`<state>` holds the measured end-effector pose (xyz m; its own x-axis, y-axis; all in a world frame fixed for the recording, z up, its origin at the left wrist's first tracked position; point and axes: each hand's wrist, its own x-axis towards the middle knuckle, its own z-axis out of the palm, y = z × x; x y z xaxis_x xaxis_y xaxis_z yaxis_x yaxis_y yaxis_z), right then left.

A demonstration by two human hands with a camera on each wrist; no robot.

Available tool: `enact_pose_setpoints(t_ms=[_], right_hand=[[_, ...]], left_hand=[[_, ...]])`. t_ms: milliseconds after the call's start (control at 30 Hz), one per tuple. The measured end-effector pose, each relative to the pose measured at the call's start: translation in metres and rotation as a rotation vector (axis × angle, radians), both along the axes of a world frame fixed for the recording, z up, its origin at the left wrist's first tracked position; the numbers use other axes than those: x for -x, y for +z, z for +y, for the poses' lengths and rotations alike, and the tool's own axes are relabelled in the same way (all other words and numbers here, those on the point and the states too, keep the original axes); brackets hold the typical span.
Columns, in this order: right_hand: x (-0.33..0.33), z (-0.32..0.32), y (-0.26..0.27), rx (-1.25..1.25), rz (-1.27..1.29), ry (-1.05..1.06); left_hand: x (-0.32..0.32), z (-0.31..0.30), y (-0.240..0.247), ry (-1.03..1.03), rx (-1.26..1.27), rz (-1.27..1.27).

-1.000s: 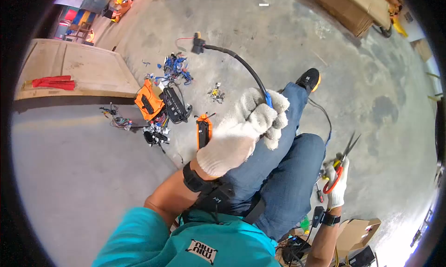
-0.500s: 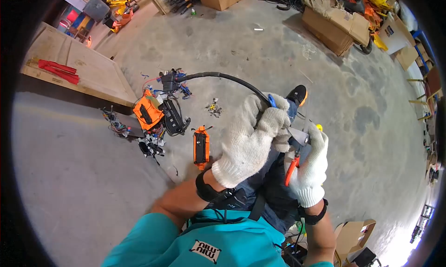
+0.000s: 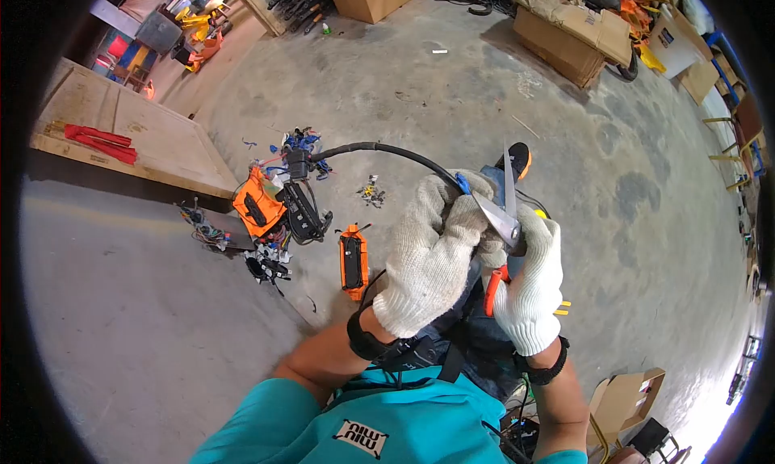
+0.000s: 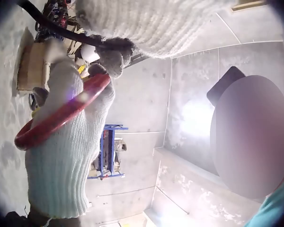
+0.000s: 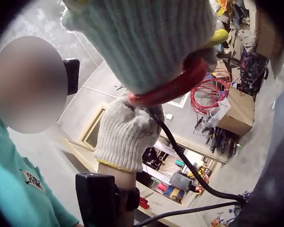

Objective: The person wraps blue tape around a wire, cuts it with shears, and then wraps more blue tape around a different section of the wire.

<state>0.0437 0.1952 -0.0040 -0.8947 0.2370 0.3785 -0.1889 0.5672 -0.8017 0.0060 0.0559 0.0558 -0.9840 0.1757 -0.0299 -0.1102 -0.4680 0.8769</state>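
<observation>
My gloved left hand [image 3: 432,258] grips a black cable [image 3: 379,146] near a band of blue tape [image 3: 462,184]; the cable arcs left to a black connector [image 3: 299,163]. In my gloved right hand [image 3: 533,286] are red-handled scissors [image 3: 495,290], their blades spread apart beside the left fingers and the blue tape. Something yellow also shows by the right hand. The left wrist view shows the red handle [image 4: 61,118] across the right glove. In the right wrist view the cable [image 5: 180,153] runs down from the left glove [image 5: 128,132].
On the floor to the left lie orange and black parts [image 3: 260,203], an orange-edged black case [image 3: 353,262] and wire scraps [image 3: 371,192]. A wooden board [image 3: 153,133] holds red gloves [image 3: 101,143]. Cardboard boxes [image 3: 565,48] stand at the back; an open carton [image 3: 626,403] is lower right.
My right hand has come up from the right side to the left hand, bringing the scissors to the cable, and their blades have spread. The cable's connector end has dropped lower and left.
</observation>
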Motion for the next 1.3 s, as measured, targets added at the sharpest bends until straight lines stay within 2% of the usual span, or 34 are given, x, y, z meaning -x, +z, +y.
enact_pose_setpoints(t_ms=[100, 167, 267, 367, 433, 567, 633, 900, 1100, 1167, 1300], right_hand=[[-0.002, 0.001, -0.001, 0.013, -0.025, 0.003], [-0.002, 0.001, 0.006, 0.004, -0.054, 0.011], [0.0, 0.002, 0.014, -0.094, 0.054, 0.058], [-0.001, 0.003, 0.01, 0.003, -0.063, 0.061], [0.002, 0.003, 0.019, -0.156, 0.017, 0.053], [-0.001, 0.004, 0.016, -0.081, -0.064, 0.051], [-0.001, 0.006, 0.027, -0.209, 0.008, 0.102], [-0.002, 0.006, 0.031, -0.173, 0.003, 0.13], [-0.003, 0.007, 0.032, -0.162, -0.033, 0.139], [-0.003, 0.008, 0.033, -0.167, -0.047, 0.148], [-0.002, 0.009, 0.034, -0.163, -0.029, 0.17]], left_hand=[[0.0, -0.002, -0.002, -0.02, -0.067, -0.025], [0.001, -0.001, 0.001, 0.01, 0.006, -0.002], [0.002, -0.002, 0.003, -0.002, 0.065, 0.032], [0.004, -0.002, 0.002, -0.02, 0.074, 0.022], [0.001, -0.003, 0.005, -0.007, 0.093, 0.001], [0.001, -0.003, 0.005, 0.017, 0.104, -0.002], [0.002, -0.004, 0.004, 0.011, 0.096, 0.024], [0.002, -0.008, 0.004, -0.026, 0.057, 0.018], [0.002, -0.005, 0.007, 0.02, 0.068, 0.009], [0.004, -0.007, 0.007, 0.01, 0.169, 0.015], [0.004, -0.009, 0.007, -0.024, 0.138, 0.014]])
